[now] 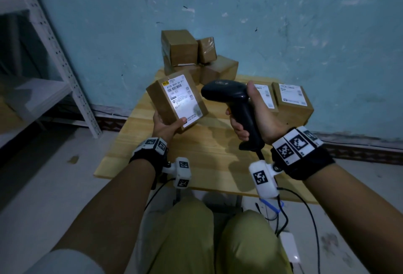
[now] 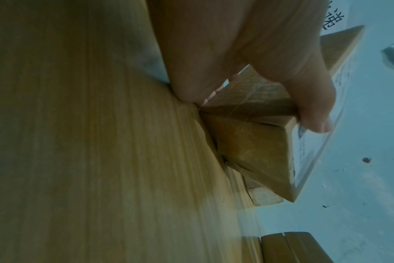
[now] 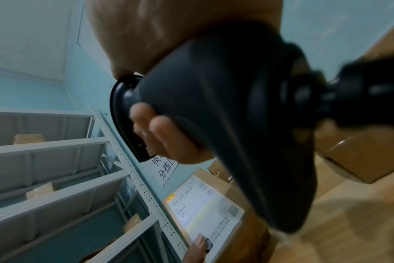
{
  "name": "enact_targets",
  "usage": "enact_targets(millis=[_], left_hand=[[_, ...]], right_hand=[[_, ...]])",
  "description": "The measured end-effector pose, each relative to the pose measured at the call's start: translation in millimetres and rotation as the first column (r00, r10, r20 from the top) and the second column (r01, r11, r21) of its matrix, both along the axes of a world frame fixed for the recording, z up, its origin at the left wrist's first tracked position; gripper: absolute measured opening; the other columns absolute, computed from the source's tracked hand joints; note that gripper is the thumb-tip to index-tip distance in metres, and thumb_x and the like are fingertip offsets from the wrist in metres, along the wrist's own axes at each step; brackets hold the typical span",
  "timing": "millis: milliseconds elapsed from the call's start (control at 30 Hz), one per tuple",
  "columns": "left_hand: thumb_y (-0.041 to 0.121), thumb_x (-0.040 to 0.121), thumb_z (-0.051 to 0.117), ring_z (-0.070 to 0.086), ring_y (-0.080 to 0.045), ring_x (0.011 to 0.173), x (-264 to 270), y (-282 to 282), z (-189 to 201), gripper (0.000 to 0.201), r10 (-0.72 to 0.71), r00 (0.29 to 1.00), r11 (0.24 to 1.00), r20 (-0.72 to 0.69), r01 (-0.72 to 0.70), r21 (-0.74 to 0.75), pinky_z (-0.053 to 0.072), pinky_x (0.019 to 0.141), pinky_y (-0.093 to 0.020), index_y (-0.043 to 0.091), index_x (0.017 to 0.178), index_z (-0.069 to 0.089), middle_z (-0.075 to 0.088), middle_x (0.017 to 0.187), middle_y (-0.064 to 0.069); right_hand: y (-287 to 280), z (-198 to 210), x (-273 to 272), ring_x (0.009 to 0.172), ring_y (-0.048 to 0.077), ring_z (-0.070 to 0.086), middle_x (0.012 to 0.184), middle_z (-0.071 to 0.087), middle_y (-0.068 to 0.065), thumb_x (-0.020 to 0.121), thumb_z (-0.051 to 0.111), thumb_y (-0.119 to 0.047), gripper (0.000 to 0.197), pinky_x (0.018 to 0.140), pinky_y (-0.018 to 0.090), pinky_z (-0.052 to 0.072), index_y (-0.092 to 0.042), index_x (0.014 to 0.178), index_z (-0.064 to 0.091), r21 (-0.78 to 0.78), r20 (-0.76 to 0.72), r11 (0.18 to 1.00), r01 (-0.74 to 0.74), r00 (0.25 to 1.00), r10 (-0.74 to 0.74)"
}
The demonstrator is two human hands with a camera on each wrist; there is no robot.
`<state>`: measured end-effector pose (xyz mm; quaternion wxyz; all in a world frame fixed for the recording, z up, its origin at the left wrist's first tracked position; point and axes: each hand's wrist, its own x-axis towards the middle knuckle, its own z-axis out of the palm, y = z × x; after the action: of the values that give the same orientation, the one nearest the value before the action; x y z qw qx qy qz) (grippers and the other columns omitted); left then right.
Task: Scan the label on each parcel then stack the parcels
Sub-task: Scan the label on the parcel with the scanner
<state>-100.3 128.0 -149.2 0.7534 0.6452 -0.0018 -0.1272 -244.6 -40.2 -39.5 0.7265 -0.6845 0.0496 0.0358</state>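
Note:
My left hand (image 1: 168, 128) holds a small brown parcel (image 1: 158, 99) above the wooden table (image 1: 196, 149), tilted so its white label (image 1: 181, 99) faces up and toward the right. The thumb presses on the label's lower edge. In the left wrist view the fingers (image 2: 313, 106) wrap the parcel (image 2: 254, 156) from below. My right hand (image 1: 255, 116) grips the handle of a black barcode scanner (image 1: 231, 97), whose head points left at the label. In the right wrist view the scanner (image 3: 225, 115) fills the middle and the lit label (image 3: 202, 213) lies beyond it.
A pile of several brown parcels (image 1: 189, 55) stands at the table's far edge against the blue wall. Two labelled parcels (image 1: 292, 101) sit at the right side of the table. A white metal shelf rack (image 1: 54, 55) stands to the left. Cables (image 1: 283, 212) hang below the table.

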Motion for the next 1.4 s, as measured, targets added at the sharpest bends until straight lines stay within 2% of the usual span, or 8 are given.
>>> enact_targets(millis=[167, 333, 500, 667, 900, 1167, 1333, 1400], left_hand=[[0.006, 0.075, 0.074, 0.046, -0.026, 0.127, 0, 0, 0, 0.093, 0.008, 1.000, 1.000, 0.011, -0.008, 0.029, 0.044, 0.101, -0.041, 0.019, 0.147, 0.016, 0.044, 0.142, -0.009], [0.002, 0.077, 0.071, 0.047, -0.023, 0.123, -2, 0, 2, 0.092, 0.004, 1.000, 1.000, 0.011, -0.004, 0.016, 0.049, 0.081, -0.030, 0.018, 0.147, 0.015, 0.045, 0.140, -0.009], [0.003, 0.075, 0.073, 0.048, -0.026, 0.124, -2, 0, 2, 0.092, 0.005, 1.000, 1.000, 0.013, -0.005, 0.029, 0.048, 0.092, -0.038, 0.018, 0.146, 0.016, 0.046, 0.139, -0.010], [-0.003, 0.077, 0.070, 0.048, -0.021, 0.119, -4, -1, 3, 0.089, 0.008, 1.000, 1.000, 0.019, -0.007, -0.023, 0.051, 0.072, -0.028, 0.016, 0.147, 0.017, 0.045, 0.141, -0.010], [-0.001, 0.077, 0.070, 0.046, -0.024, 0.125, -3, 1, 2, 0.092, -0.015, 1.000, 1.000, 0.020, 0.016, -0.007, 0.046, 0.062, -0.020, 0.018, 0.147, 0.014, 0.043, 0.143, -0.009], [0.012, 0.073, 0.077, 0.047, -0.027, 0.126, 3, 3, -3, 0.103, -0.034, 0.999, 0.997, -0.009, 0.035, 0.072, 0.045, 0.101, -0.043, 0.021, 0.148, 0.008, 0.043, 0.142, -0.010], [0.000, 0.076, 0.071, 0.048, -0.021, 0.118, 1, 0, -1, 0.097, -0.032, 0.999, 0.999, 0.003, 0.032, 0.005, 0.049, 0.069, -0.025, 0.021, 0.148, 0.011, 0.042, 0.143, -0.009], [-0.002, 0.076, 0.070, 0.048, -0.021, 0.119, 1, 0, -2, 0.096, -0.024, 1.000, 1.000, 0.000, 0.024, -0.014, 0.049, 0.071, -0.026, 0.020, 0.148, 0.010, 0.042, 0.143, -0.009]], right_hand=[[3, 1, -1, 0.029, 0.011, 0.034, 0.042, 0.041, 0.000, 0.080, 0.021, -0.075, 0.072, 0.035, 0.017, 0.027, -0.007, 0.078, 0.046, -0.030, 0.009, 0.998, 0.046, 0.999, -0.045], [8, 3, -3, 0.029, 0.011, 0.034, 0.042, 0.041, 0.001, 0.070, 0.026, -0.074, 0.072, 0.034, 0.017, 0.028, -0.006, 0.078, 0.047, -0.028, 0.016, 0.999, 0.024, 1.000, -0.023], [12, 5, -4, 0.028, 0.012, 0.034, 0.042, 0.041, 0.003, 0.071, 0.025, -0.074, 0.072, 0.034, 0.017, 0.028, -0.006, 0.078, 0.047, -0.035, -0.006, 0.999, 0.011, 1.000, -0.011], [14, 6, -6, 0.027, 0.013, 0.033, 0.042, 0.041, 0.004, 0.073, 0.022, -0.074, 0.074, 0.034, 0.018, 0.027, -0.006, 0.080, 0.048, -0.027, -0.026, 0.999, 0.030, 0.999, -0.031], [14, 6, -11, 0.028, 0.012, 0.034, 0.043, 0.040, 0.005, 0.070, 0.024, -0.073, 0.074, 0.035, 0.017, 0.028, -0.019, 0.109, 0.056, 0.014, 0.011, 1.000, 0.015, 1.000, -0.015], [12, 6, -15, 0.029, 0.012, 0.033, 0.042, 0.040, 0.003, 0.076, 0.023, -0.076, 0.104, 0.035, 0.017, 0.028, 0.017, 0.118, 0.040, -0.021, -0.008, 1.000, -0.010, 1.000, 0.010], [14, 10, -17, 0.028, 0.012, 0.032, 0.042, 0.039, 0.005, 0.069, 0.024, -0.073, 0.080, 0.035, 0.017, 0.026, -0.003, 0.097, 0.052, 0.008, 0.003, 1.000, 0.005, 1.000, -0.005], [15, 9, -18, 0.028, 0.012, 0.032, 0.042, 0.039, 0.005, 0.070, 0.023, -0.073, 0.078, 0.035, 0.017, 0.026, -0.008, 0.099, 0.056, 0.009, 0.015, 1.000, 0.006, 1.000, -0.006]])
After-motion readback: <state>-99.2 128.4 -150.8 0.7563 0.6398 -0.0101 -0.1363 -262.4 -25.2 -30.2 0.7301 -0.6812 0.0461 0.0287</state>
